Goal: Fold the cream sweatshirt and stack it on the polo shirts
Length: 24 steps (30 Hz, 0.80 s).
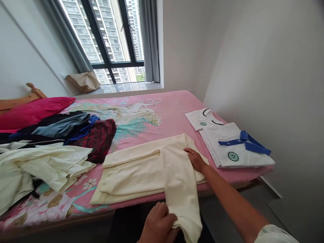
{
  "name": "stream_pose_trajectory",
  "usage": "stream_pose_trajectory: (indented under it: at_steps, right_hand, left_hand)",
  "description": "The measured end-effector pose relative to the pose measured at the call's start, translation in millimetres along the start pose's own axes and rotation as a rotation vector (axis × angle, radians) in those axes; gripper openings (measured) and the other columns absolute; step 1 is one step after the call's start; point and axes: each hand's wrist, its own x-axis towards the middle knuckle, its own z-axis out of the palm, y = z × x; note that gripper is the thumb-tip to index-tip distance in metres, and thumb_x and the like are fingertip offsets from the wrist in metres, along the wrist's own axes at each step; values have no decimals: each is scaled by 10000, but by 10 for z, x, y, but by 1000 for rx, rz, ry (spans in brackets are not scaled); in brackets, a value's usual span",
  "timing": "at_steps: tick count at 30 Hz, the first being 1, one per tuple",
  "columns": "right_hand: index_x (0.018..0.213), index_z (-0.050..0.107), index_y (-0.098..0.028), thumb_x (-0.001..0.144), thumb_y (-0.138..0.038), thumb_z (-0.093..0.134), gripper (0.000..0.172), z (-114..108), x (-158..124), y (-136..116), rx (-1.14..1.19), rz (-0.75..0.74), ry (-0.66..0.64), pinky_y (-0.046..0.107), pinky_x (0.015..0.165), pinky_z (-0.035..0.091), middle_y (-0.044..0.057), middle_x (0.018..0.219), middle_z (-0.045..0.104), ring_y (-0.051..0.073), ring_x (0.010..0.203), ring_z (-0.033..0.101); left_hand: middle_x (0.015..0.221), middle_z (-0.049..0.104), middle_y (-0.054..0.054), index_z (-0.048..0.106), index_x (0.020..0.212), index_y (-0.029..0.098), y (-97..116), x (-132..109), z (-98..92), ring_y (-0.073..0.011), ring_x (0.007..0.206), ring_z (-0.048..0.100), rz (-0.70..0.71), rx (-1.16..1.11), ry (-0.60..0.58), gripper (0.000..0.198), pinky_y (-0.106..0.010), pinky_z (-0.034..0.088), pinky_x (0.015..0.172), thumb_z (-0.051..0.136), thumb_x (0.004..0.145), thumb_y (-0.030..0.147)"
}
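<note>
A cream long-sleeved top (136, 175) lies partly folded along the near edge of the bed. One of its sleeves is turned across the folded body and hangs over the bed's edge toward me. My left hand (160, 221) is closed on the lower end of that sleeve, in front of the bed. Farther up, my right hand (196, 159) rests on the top beside the upper part of the sleeve, its fingers stretched out against the cloth.
Folded white shirts (215, 135), one with a blue collar, lie at the bed's right corner. On the left are a loose heap of cream clothes (48, 162), a red plaid garment (101, 138), dark clothes and a magenta pillow (37, 109). A paper bag (84, 81) sits on the windowsill.
</note>
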Motion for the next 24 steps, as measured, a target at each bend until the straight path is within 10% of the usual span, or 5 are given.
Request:
stream_pose_trajectory:
  at_steps: [6,12,17,24]
  right_hand:
    - [1118,560,-180,827,-359,340,406,21,22,28,180,75,0,374,960,429,111,1121,636,221,1117,550]
    - [1111,574,-194,814,-404,403,402,1,91,100,219,118,11,381,1016,392,96,1198,604,220,1153,530]
    - [1142,537,-207,667,-272,474,484,40,192,233,190,114,-5,364,1010,401,74,1218,597,202,1165,527]
    - [1129,551,-197,611,-224,467,526,120,331,295,19,43,8,382,1026,376,80,1191,601,205,1133,542]
  left_hand:
    - [725,624,-17,642,843,194,122,607,-845,-142,692,553,-163,-224,320,174,-254,421,673,508,835,304]
    - [596,579,50,594,860,178,-1194,721,-1413,-100,534,551,-687,-749,791,330,-220,457,572,637,684,454]
    - [578,603,-4,545,770,134,-1938,512,-1356,-127,500,598,-925,-833,645,124,-246,485,532,627,685,173]
    - [951,629,-45,575,1034,131,-2016,522,-1434,-148,780,617,-965,-761,491,286,-318,532,668,552,851,349]
